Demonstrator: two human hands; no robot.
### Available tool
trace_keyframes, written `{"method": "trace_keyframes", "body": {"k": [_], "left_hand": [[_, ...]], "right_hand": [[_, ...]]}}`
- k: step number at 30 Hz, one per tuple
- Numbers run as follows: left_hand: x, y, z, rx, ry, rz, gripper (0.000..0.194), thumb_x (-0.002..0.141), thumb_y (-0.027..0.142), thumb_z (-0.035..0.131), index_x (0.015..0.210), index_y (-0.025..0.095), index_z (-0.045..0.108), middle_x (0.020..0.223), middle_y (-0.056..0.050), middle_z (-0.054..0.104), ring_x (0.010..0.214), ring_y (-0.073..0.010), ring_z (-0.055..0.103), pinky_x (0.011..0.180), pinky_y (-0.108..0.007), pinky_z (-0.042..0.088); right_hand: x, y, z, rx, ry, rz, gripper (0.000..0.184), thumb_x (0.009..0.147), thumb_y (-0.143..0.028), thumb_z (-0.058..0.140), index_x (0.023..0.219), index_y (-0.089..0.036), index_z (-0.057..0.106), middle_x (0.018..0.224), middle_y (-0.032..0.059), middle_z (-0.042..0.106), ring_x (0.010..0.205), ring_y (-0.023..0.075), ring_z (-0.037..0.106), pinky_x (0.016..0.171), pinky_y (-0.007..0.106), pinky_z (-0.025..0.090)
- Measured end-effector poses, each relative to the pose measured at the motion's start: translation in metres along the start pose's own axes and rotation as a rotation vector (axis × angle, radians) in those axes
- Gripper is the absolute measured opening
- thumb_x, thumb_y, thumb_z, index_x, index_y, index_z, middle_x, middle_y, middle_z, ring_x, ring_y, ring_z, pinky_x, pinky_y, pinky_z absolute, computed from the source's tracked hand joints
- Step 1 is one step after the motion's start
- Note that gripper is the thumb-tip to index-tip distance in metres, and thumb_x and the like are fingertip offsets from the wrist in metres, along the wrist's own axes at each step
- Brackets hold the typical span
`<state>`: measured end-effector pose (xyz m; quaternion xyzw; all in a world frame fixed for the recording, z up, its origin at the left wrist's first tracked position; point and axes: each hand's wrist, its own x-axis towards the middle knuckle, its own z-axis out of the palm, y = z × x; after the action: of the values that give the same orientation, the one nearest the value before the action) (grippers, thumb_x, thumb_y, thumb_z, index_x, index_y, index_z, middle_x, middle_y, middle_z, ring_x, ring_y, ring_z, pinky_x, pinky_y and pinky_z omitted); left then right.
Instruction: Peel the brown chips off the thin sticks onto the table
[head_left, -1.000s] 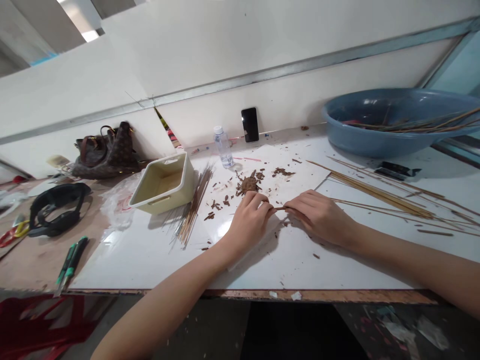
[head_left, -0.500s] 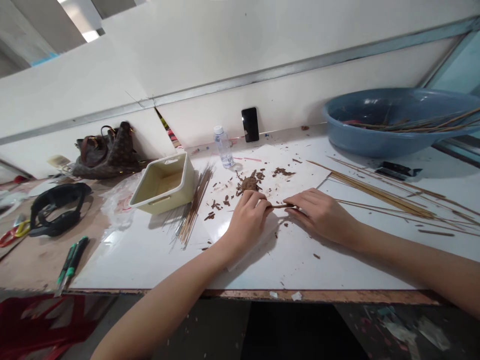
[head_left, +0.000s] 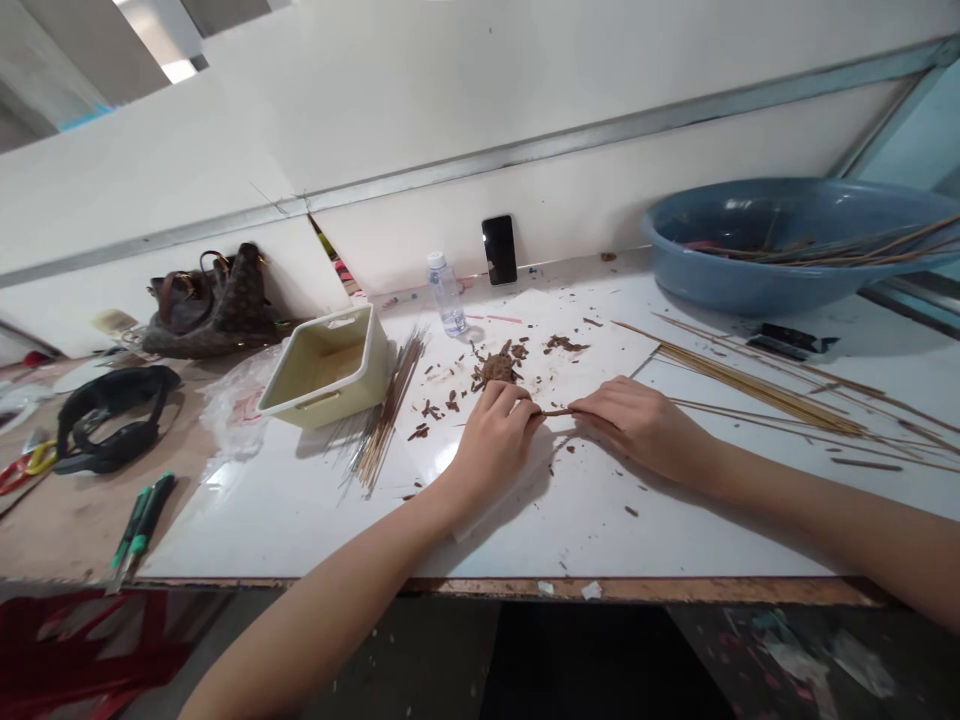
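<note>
Left of the white laminate board (head_left: 570, 530) lie scissors with red and yellow handles (head_left: 28, 463), a black strap (head_left: 112, 422) and two green-handled tools (head_left: 142, 518). Behind these sits a brown monogram handbag (head_left: 214, 310). On the board's left part stand a cream plastic tray (head_left: 326, 368) and, just beside it, a loose bundle of thin sticks (head_left: 386, 410). At the board's far edge are a water bottle (head_left: 447, 296) and a black phone (head_left: 499, 250), leaning on the wall, maybe to keep them away from the work. In the board's middle, brown shavings (head_left: 496, 368) lie in a heap. Just in front, the left hand (head_left: 495, 440) and right hand (head_left: 637, 425) are both closed, pinching a thin brown stick (head_left: 556, 412) between the fingers, which seems to keep it steady from two ends. On the board's right part lie long bamboo sticks (head_left: 757, 390), with a blue plastic basin (head_left: 750, 290) behind them.
</note>
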<state>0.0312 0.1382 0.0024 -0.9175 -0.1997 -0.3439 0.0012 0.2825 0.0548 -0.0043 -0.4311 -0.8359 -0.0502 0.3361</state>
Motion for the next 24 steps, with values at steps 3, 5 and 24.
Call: {"method": "trace_keyframes", "body": {"k": [3, 5, 24], "left_hand": [[0.001, 0.000, 0.000, 0.002, 0.012, 0.006, 0.012, 0.111, 0.017, 0.063, 0.102, 0.018, 0.070, 0.109, -0.011, 0.074, 0.109, -0.0287, 0.063, 0.090, -0.046, 0.064], [0.000, 0.000, 0.001, -0.001, 0.015, 0.015, 0.011, 0.111, 0.018, 0.064, 0.102, 0.018, 0.070, 0.109, -0.011, 0.074, 0.109, -0.0286, 0.063, 0.091, -0.047, 0.064], [0.000, 0.004, 0.002, -0.047, -0.017, 0.042, 0.009, 0.111, 0.020, 0.064, 0.106, 0.019, 0.071, 0.109, -0.012, 0.074, 0.106, -0.0277, 0.064, 0.089, -0.045, 0.063]], "right_hand": [[0.001, 0.003, 0.003, -0.007, 0.016, 0.002, 0.021, 0.114, -0.027, 0.059, 0.127, -0.019, 0.074, 0.107, 0.0121, 0.083, 0.094, 0.0295, 0.077, 0.087, 0.046, 0.060], [0.001, 0.003, 0.005, -0.013, 0.019, -0.003, 0.024, 0.113, -0.031, 0.061, 0.131, -0.019, 0.073, 0.110, 0.0132, 0.083, 0.097, 0.0309, 0.078, 0.088, 0.047, 0.061], [-0.001, -0.002, 0.007, 0.027, -0.006, -0.037, 0.021, 0.115, -0.032, 0.060, 0.129, -0.021, 0.071, 0.106, 0.0114, 0.082, 0.094, 0.0282, 0.076, 0.083, 0.045, 0.062]]}}
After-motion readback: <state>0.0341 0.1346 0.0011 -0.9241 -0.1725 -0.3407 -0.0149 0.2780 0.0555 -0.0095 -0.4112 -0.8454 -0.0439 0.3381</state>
